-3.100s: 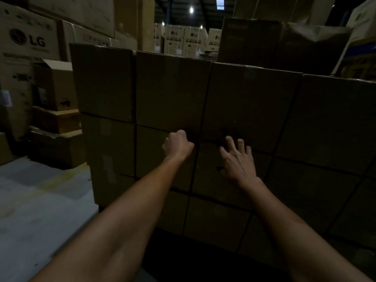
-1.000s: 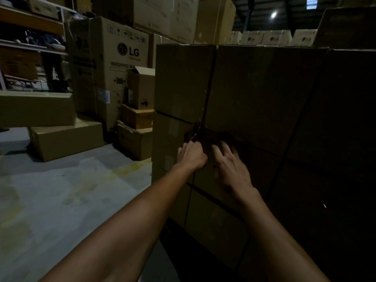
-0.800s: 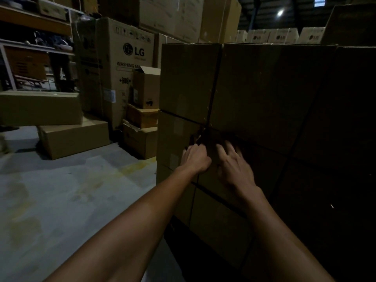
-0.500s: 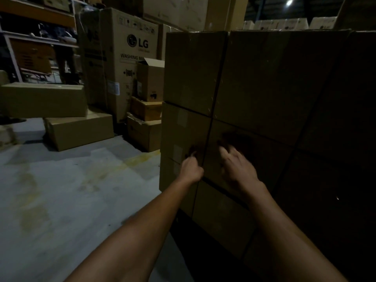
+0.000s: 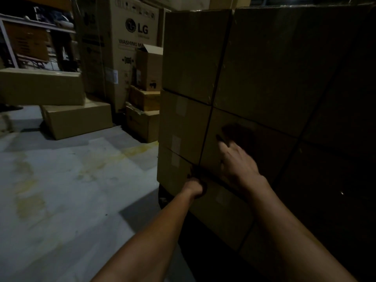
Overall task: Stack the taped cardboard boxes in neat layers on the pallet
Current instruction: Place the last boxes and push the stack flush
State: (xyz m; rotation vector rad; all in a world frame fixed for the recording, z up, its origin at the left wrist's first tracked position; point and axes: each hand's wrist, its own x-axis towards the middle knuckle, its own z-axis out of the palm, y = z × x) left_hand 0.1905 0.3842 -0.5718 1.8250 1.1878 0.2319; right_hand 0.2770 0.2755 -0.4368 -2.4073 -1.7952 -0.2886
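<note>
Squaring up the tall stack of brown taped cardboard boxes (image 5: 234,78) appears to be the step in hand; the pallet beneath is lost in shadow. Next, an even push is likely needed to close the vertical seam. The grey stained concrete floor (image 5: 71,180) and a large printed washing-machine carton (image 5: 130,47) are seen at left. The right hand (image 5: 238,165) is laid flat, fingers extended, on a middle box. The left hand (image 5: 195,188) is curled at the seam; any grip cannot be told.
</note>
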